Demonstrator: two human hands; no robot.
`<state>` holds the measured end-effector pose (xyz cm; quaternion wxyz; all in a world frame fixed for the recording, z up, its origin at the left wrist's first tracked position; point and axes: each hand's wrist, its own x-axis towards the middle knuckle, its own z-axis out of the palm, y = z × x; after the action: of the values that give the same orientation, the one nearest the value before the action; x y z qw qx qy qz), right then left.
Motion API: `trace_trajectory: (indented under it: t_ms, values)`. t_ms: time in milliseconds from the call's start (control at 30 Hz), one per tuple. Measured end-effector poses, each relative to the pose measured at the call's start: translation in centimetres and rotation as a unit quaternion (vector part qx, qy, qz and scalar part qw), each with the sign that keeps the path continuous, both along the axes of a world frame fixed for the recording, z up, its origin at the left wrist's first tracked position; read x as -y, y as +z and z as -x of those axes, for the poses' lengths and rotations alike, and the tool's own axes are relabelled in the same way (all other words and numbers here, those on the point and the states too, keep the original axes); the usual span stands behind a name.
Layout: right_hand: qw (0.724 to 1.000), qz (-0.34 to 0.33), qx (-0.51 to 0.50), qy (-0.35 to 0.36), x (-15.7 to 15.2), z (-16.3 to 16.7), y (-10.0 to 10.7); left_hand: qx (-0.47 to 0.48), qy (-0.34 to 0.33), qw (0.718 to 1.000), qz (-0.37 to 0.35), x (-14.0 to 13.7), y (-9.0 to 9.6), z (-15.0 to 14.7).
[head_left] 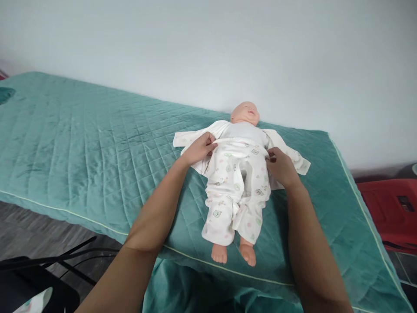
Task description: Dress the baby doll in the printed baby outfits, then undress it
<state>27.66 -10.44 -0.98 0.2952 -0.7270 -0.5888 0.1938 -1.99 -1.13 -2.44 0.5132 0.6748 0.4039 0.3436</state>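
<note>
A baby doll (pixel 245 114) lies on its back on the green quilted bed cover (pixel 107 152), head toward the wall and bare feet toward me. White printed baby trousers (pixel 224 174) cover its legs up to the belly. Beneath the doll a white long-sleeved baby top (pixel 187 138) is spread out, its sleeves to both sides. My left hand (pixel 200 148) pinches the trousers' waistband at its left corner. At the opposite side of the waist, my right hand (pixel 280 165) has its fingers closed on the trousers' edge, partly hidden behind the hand.
A pale wall (pixel 195 52) runs along the bed's far side. To the right stands a red plastic chair or stool (pixel 391 208). A black object with thin bars and cables (pixel 39 278) is at the lower left, beside the bed's near edge.
</note>
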Motion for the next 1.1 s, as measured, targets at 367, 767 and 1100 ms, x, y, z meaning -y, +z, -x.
trace_trajectory:
  t_ms: [367,767,1100]
  values:
    - [0.99,0.058,-0.111,0.07,0.1,-0.3,0.1,-0.211,-0.029,0.974,-0.077,0.3,2.0,-0.9]
    - [0.931,0.007,-0.365,0.022,-0.1,0.8,-1.4,0.029,-0.07,0.992,0.097,0.8,0.8,-0.7]
    - [0.905,0.011,-0.423,0.039,-0.3,1.4,-0.9,0.165,-0.007,0.959,0.232,0.5,-0.4,-1.5]
